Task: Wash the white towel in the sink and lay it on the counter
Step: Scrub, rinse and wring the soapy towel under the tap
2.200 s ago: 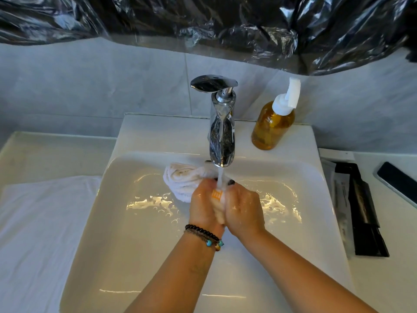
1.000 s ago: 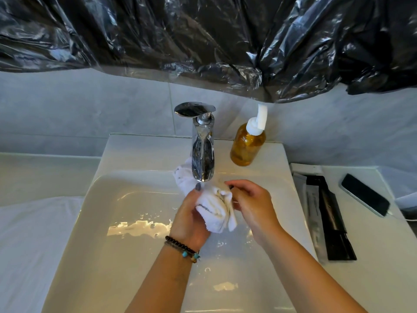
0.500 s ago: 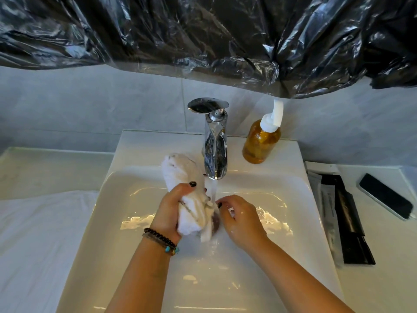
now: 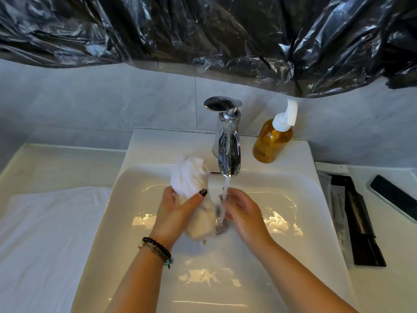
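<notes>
1. The bunched, wet white cotton towel [image 4: 191, 195] sits at the centre of the frame, over the glossy white ceramic sink [image 4: 126, 222]. It is kept over the basin, I judge, so the drips fall there and not on the worktop.
2. The left hand [image 4: 176, 213], with a beaded bracelet at the wrist, has its grip clamped round the towel's middle, thumb across the front. One end sticks up beside the chrome tap [image 4: 228, 141]; the lower end hangs down.
3. The right hand [image 4: 246, 213] has its fingers loosely curled and holds nothing. It sits under the thin stream of running water [image 4: 224, 199], just right of the towel — probably rinsing itself, or about to guide the lower end into the flow.
4. At the left of the frame a flat white cloth [image 4: 49, 233] covers the pale worktop [image 4: 56, 163] — a likely place for laying the towel out.
5. The amber pump bottle of soap [image 4: 270, 141] stands right of the tap, within reach.
</notes>
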`<state>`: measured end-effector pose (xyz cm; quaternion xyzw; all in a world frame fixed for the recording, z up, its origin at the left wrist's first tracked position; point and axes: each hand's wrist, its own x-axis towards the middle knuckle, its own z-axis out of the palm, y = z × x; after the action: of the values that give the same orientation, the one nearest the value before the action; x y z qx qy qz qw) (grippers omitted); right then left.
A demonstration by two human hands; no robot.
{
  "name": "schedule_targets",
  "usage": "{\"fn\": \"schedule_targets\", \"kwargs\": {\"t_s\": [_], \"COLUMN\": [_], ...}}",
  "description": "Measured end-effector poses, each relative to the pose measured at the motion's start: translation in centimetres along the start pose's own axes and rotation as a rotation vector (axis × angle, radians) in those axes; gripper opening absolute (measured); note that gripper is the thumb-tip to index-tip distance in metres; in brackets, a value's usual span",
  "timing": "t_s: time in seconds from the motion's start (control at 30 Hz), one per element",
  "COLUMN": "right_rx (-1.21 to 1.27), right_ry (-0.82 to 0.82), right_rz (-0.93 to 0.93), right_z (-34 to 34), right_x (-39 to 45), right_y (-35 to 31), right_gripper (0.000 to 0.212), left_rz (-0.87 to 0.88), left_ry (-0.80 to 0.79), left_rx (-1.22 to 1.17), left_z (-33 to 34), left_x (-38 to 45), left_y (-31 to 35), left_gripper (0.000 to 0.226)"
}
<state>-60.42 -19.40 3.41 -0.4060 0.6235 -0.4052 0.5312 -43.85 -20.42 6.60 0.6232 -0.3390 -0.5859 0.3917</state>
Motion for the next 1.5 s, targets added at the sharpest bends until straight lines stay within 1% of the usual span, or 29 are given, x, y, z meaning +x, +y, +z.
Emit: {"fn": "schedule_targets", "kwargs": {"t_s": [0.07,0.1,0.17,0.23,0.27,0.33,0.37,0.4,0.47,0.5,0.6,0.63,0.7,0.77,0.8,0.87,0.9,0.93,0.97,1.07,1.1,1.13,1.2,1.23,1.27,1.33,1.37,1.43,1.5], "right_rx": [0.192,0.217,0.219,0.244,0.263,0.3,0.314,0.323,0.336,0.328,0.134,0.076,0.109,0.216,0.233,0.264,0.293,0.326,0.343,0.216,0.169,0.143,0.095,0.033,-0.049,-0.266,-0.337,-0.307,-0.313], "right_ry": [-0.082,-0.099,-0.073,-0.023,0.0,0.025,0.026,0.013,-0.053,-0.095,-0.1,-0.094,-0.193,-0.429,-0.536,-0.683,-0.726,-0.753,-0.764,-0.708,-0.676,-0.646,-0.564,-0.51,-0.457,-0.353,-0.298,-0.287,-0.298], "right_rz": [0.116,0.142,0.169,0.178,0.185,0.162,0.133,0.111,0.103,0.101,-0.018,-0.025,0.063,0.196,0.219,0.212,0.202,0.195,0.18,0.063,0.034,0.012,-0.023,-0.06,-0.09,-0.1,-0.092,-0.066,-0.07], "right_z": [0.3,0.2,-0.3,-1.0,-1.3,-1.7,-1.8,-1.9,-2.5,-3.0,-4.7,-5.0,-5.0,-4.2,-3.8,-3.0,-2.6,-2.3,-2.0,-1.4,-1.4,-1.4,-1.3,-1.1,-0.9,-0.2,0.1,0.5,0.6], "right_x": [0.2,0.2,0.0,-0.4,-0.6,-1.0,-1.2,-1.2,-1.0,-0.8,0.7,1.6,3.4,4.5,5.0,5.6,5.8,6.0,6.2,6.0,5.8,5.6,4.9,4.5,4.1,3.4,3.2,2.9,2.7], "right_y": [-1.2,-1.6,-1.4,-0.9,-0.6,-0.4,-0.5,-0.6,-1.2,-1.7,-3.3,-3.6,-3.8,-4.0,-4.1,-4.3,-4.3,-4.4,-4.4,-5.2,-5.4,-5.7,-5.9,-6.1,-6.2,-6.4,-6.2,-6.1,-6.0], "right_gripper": [0.029,0.035,0.046,0.047,0.046,0.033,0.028,0.03,0.041,0.042,0.019,0.023,0.049,0.08,0.091,0.105,0.108,0.106,0.098,0.056,0.045,0.04,0.042,0.041,0.038,0.036,0.038,0.04,0.036], "left_rz": [-0.019,-0.025,-0.073,-0.093,-0.081,-0.069,-0.078,-0.092,-0.15,-0.175,-0.257,-0.289,-0.33,-0.319,-0.311,-0.319,-0.326,-0.327,-0.321,-0.283,-0.253,-0.212,-0.15,-0.133,-0.103,-0.013,0.025,0.068,0.071], "left_ry": [-0.017,-0.008,-0.033,-0.115,-0.152,-0.249,-0.302,-0.349,-0.405,-0.418,-0.466,-0.505,-0.608,-0.716,-0.76,-0.815,-0.821,-0.82,-0.81,-0.73,-0.678,-0.603,-0.428,-0.351,-0.303,-0.27,-0.256,-0.205,-0.156], "left_rx": [0.013,0.014,-0.102,-0.219,-0.212,-0.194,-0.213,-0.243,-0.296,-0.328,-0.456,-0.494,-0.537,-0.512,-0.491,-0.46,-0.45,-0.418,-0.36,-0.157,-0.1,-0.042,0.113,0.206,0.28,0.41,0.477,0.529,0.46], "left_z": [0.5,0.7,1.4,2.4,2.9,4.1,4.6,5.0,5.0,4.9,4.5,4.4,4.3,4.3,4.4,4.2,4.1,3.9,3.8,3.9,4.0,4.1,4.3,4.3,4.4,4.7,5.0,5.2,5.3], "left_x": [-0.1,-0.1,-0.1,-0.3,-0.4,-0.6,-0.7,-0.8,-0.7,-0.7,-0.3,-0.3,-0.4,-0.3,-0.3,0.0,0.3,0.5,0.5,0.7,0.7,0.8,0.7,0.7,0.6,0.5,0.5,0.4,0.4], "left_y": [-0.4,-0.6,-0.7,-0.5,-0.3,-0.2,-0.2,-0.3,-0.9,-1.2,-2.6,-2.8,-3.0,-2.9,-2.6,-2.5,-2.3,-1.9,-1.4,-0.4,-0.4,-0.6,-1.3,-1.7,-2.1,-2.6,-2.6,-2.6,-2.2], "left_gripper": [0.069,0.065,0.061,0.053,0.045,0.041,0.045,0.051,0.071,0.078,0.079,0.078,0.073,0.069,0.068,0.06,0.058,0.059,0.061,0.056,0.055,0.058,0.069,0.07,0.065,0.043,0.038,0.041,0.039]}}
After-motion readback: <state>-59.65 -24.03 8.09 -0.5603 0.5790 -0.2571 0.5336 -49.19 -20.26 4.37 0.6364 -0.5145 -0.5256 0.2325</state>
